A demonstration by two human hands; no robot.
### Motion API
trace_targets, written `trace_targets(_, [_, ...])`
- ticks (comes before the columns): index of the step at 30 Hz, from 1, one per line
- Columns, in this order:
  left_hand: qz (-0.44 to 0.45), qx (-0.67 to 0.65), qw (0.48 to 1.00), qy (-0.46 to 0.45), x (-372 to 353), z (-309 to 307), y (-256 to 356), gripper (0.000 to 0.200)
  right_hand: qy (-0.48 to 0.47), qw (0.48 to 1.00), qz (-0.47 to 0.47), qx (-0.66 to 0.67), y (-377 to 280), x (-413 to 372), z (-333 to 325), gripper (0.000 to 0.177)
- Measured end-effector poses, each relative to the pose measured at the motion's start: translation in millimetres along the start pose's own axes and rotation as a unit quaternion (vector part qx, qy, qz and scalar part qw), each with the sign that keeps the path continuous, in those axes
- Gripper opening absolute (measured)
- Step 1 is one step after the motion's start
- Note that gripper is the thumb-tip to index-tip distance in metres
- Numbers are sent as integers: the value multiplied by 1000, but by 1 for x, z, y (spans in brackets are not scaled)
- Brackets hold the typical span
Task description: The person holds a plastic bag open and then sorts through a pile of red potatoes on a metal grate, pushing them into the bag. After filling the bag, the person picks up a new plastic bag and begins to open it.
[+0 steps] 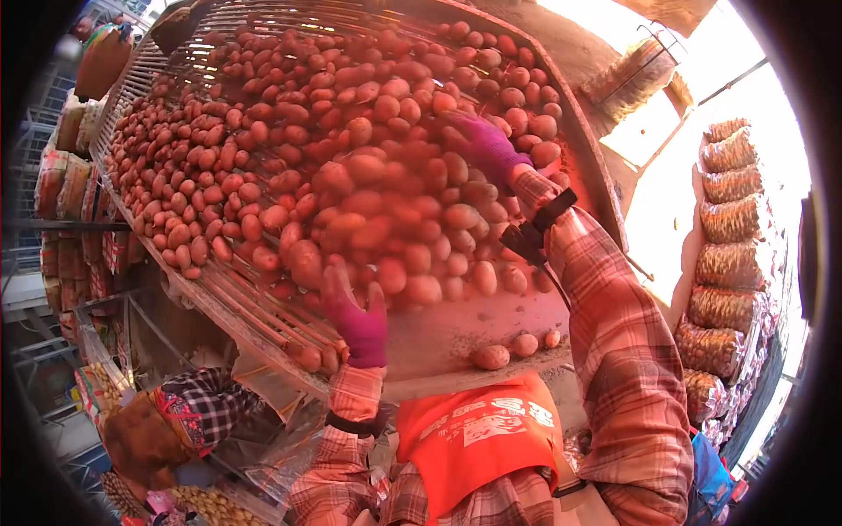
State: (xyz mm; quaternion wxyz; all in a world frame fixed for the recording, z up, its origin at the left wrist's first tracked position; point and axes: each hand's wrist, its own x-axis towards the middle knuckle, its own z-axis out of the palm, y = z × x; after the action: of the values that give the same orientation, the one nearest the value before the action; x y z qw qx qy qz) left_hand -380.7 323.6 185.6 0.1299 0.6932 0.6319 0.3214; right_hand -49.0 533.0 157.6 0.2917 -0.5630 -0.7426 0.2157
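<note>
A large heap of reddish potatoes [263,114] covers a sloping sorting table with slatted bars [254,320]. My left hand [358,317], in a purple glove, is at the near side of the heap, its fingers apart and touching or close beside the potatoes. Farther back on the right, my right hand [484,149], gloved the same, reaches over the potatoes with fingers stretched out. Neither hand has a potato in its grasp that I can make out. Between the hands several potatoes are blurred by motion. A few potatoes [493,357] lie apart on the dusty metal sheet [438,337] nearest me.
Raised side boards [589,131] edge the table. Filled bags [728,263] stand in a row at the right, and more bags [72,180] are stacked at the left. A person [189,412] in a checked garment is at lower left. An orange apron [478,430] hangs before me.
</note>
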Motion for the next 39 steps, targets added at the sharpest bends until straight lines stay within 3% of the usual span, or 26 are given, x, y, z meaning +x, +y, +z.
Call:
trace_targets(1, [-24, -53, 998, -18, 4, 2, -20, 71, -4, 1000, -2, -1, -9, 9, 13, 47])
trace_targets(2, [-48, -110, 992, -34, 7, 6, -31, 75, 47, 992, -17, -118, -18, 14, 25, 44])
trace_targets(3, [-43, -10, 997, -68, 9, 5, -27, 80, 97, 966, -35, -235, -23, 18, 36, 42])
trace_targets(4, [-48, -17, 997, -65, 11, 5, -21, 80, 146, 925, -53, -348, -24, 21, 41, 41])
trace_targets(5, [-14, 62, 995, -77, 10, 5, -14, 81, 46, 954, -2, -297, -22, 22, 39, 44])
trace_targets(6, [20, 141, 986, -91, 5, 4, -8, 81, 39, 952, 0, -303, -21, 12, 34, 44])
trace_targets(8, [23, 93, 987, -131, -4, 13, -10, 82, -167, 951, 109, -235, -26, -1, 15, 42])
trace_targets(11, [28, 61, 983, -169, -5, 15, 7, 82, -194, 946, 107, -237, -47, -29, -9, 35])
trace_targets(13, [34, 71, 982, -171, -10, 25, 6, 81, -172, 955, 118, -209, -30, -67, 4, 34])
trace_targets(15, [-6, -193, 964, -185, -23, 60, -18, 81, -152, 964, 119, -184, -21, -100, 7, 33])
trace_targets(16, [-5, -193, 964, -185, -25, 59, -8, 81, -106, 974, 111, -168, -21, -120, 5, 32])
trace_targets(18, [91, -27, 970, -224, -29, 58, 17, 77, -53, 980, 116, -151, -13, -159, -4, 31])
trace_targets(20, [78, 12, 967, -241, -44, 70, 30, 74, -105, 960, 103, -237, -4, -197, -11, 28])
trace_targets(21, [60, 51, 965, -250, -48, 76, 38, 72, -64, 956, 115, -264, -17, -213, -24, 26])
trace_targets(25, [114, 43, 959, -256, -52, 94, 77, 59, -11, 958, 180, -224, -29, -283, -49, 25])
trace_targets(27, [132, 43, 960, -245, -45, 94, 102, 50, 38, 963, 112, -243, -25, -314, -46, 24])
trace_targets(28, [133, 44, 960, -244, -42, 94, 117, 50, 40, 963, 111, -242, -23, -327, -48, 24])
trace_targets(30, [18, -47, 938, -342, -41, 89, 155, 80, -8, 964, 147, -220, -17, -353, -57, 26])
trace_targets(32, [63, -12, 941, -333, -60, 123, 144, 87, -66, 956, 172, -227, 0, -360, -74, 26])
trace_targets(33, [77, -76, 941, -320, -62, 129, 152, 86, -122, 943, 203, -232, 0, -355, -84, 25])
trace_targets(34, [93, -141, 937, -307, -62, 136, 159, 84, -42, 952, 207, -221, 3, -343, -92, 25])
trace_targets(35, [-63, -378, 855, -350, -60, 126, 177, 79, 36, 955, 209, -207, 6, -324, -103, 24])
trace_targets(36, [-68, -374, 856, -349, -64, 120, 174, 79, 102, 971, 162, -143, 27, -306, -102, 25])
trace_targets(37, [-13, -350, 877, -329, -67, 113, 167, 77, 169, 976, 113, -74, 50, -281, -100, 26])
trace_targets(38, [42, -321, 895, -307, -69, 102, 157, 75, 116, 986, 122, -13, 40, -247, -117, 40])
trace_targets(39, [51, -239, 927, -284, -71, 85, 146, 76, 88, 977, 152, -120, 68, -224, -106, 54])
